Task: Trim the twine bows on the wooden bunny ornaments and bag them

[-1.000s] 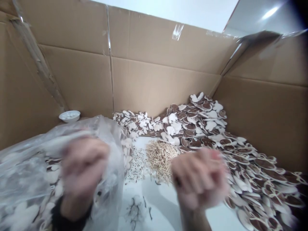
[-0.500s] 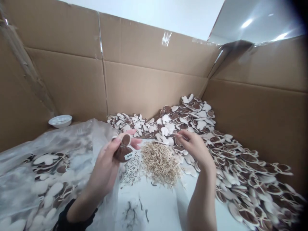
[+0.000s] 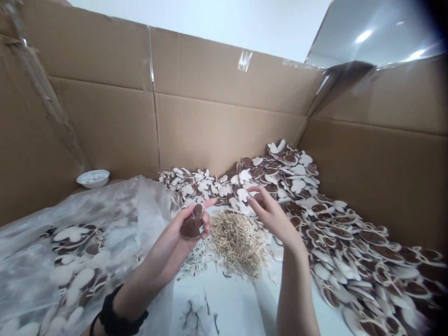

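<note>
My left hand is closed around a brown, fuzzy bunny-shaped piece with rounded ears, a pale edge and a small white label at its side. Its index finger points out to the right. To the right, my right hand is at the near edge of a heap of similar brown-and-white pieces. Thumb and index finger are slightly apart, their tips beside a white-backed piece. Between the hands lie a mound of short beige cord bits and a smaller scatter of white bits.
Cardboard walls enclose the white work surface. A clear plastic bag with more pieces covers the left side. Behind it stands a white bowl of white items. Dark thread-like scraps lie in front; pieces are heaped along the right.
My left hand has moved right with the brown piece, turning it and lowering it slightly. My right hand's fingers have moved a little left, against the white-backed pieces. The view has shifted slightly.
</note>
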